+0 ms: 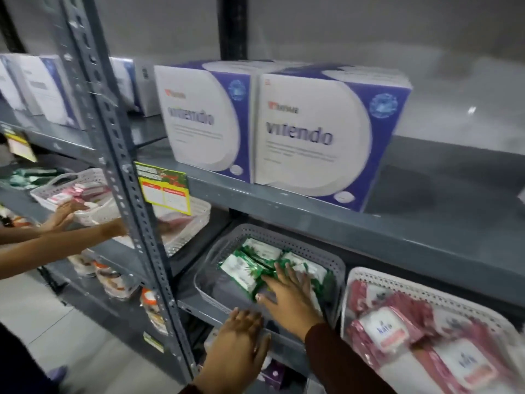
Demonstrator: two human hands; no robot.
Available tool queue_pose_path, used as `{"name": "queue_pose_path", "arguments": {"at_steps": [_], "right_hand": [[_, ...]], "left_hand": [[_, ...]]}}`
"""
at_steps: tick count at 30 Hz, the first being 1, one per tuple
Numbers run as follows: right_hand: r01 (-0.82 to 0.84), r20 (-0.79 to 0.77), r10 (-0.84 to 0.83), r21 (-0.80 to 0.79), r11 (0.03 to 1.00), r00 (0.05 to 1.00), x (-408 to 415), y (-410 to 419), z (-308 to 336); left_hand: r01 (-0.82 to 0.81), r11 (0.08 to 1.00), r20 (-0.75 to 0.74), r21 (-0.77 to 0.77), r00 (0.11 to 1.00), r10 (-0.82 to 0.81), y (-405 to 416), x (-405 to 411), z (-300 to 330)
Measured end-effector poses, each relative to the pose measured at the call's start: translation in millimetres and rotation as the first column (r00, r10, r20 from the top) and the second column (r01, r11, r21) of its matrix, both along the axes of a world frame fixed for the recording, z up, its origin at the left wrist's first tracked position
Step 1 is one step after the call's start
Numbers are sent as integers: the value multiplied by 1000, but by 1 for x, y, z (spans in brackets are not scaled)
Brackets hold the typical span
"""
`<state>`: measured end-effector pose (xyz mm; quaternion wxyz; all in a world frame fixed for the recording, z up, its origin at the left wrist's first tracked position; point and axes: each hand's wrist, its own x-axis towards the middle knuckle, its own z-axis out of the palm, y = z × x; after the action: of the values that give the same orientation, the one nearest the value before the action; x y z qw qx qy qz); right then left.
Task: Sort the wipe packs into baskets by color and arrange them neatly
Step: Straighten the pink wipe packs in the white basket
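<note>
Head view: the gray basket (315, 253) sits on the middle shelf (355, 220), and the green wipe packs (250, 265) lie flat in its far right half, leaving the near left floor of the basket bare. The right hand (287, 292) reaches in from about 5 o'clock, fingers spread and flat on top of the packs, pressing or sliding rather than gripping. The left hand (241, 339) rests open, palm down, on the basket's front rim at 6 o'clock, seemingly steadying it. At 3 o'clock from the gray one, a white basket (377, 275) holds red wipe packs (383, 331). Far off at 9 o'clock another person's hands (64, 216) work in a separate white basket (93, 177) of pink packs.

The main risk, as I judge it, is that a flat-handed push makes the slippery packs ride up over each other instead of lining up, or shoves them against the right wall so they tilt. Leaning on the front rim could also tip the basket or drag it off the shelf edge.

The green packs are not aligned: the nearest one has its long axis running roughly from 10 to 4 o'clock, while those behind it look turned nearer 1 to 7; blur hides which end carries the opening flap.
</note>
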<state>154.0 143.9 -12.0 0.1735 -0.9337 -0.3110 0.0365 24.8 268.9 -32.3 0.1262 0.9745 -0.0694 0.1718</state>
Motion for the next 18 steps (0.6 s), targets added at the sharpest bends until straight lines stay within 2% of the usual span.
{"name": "queue_pose_path", "arguments": {"at_steps": [3,6,8,10,12,15,18], "right_hand": [[116,25,-127,253,960,992,-21,-62,5],[288,41,-337,427,857,941,-30,-148,2],[411,40,-471,428,805,881,-36,-206,5],[544,-21,-588,409,732,808,-38,-253,9],[656,-103,-662,316,686,742,-40,-297,13],[637,-289,-572,246,730,767,-40,-341,15],[605,-364,-513,211,768,778,-41,-354,16]], "left_hand": [[21,1000,-3,-16,1000,-21,-23,11,11],[102,990,-43,-98,993,-106,-67,21,17],[148,971,-24,-189,988,-155,-105,26,21],[176,943,-73,-283,976,-204,-140,33,28],[191,935,-90,-297,970,-227,-177,46,31],[155,965,-131,-211,974,-185,-216,70,26],[142,990,-45,2,989,-142,-238,91,18]]}}
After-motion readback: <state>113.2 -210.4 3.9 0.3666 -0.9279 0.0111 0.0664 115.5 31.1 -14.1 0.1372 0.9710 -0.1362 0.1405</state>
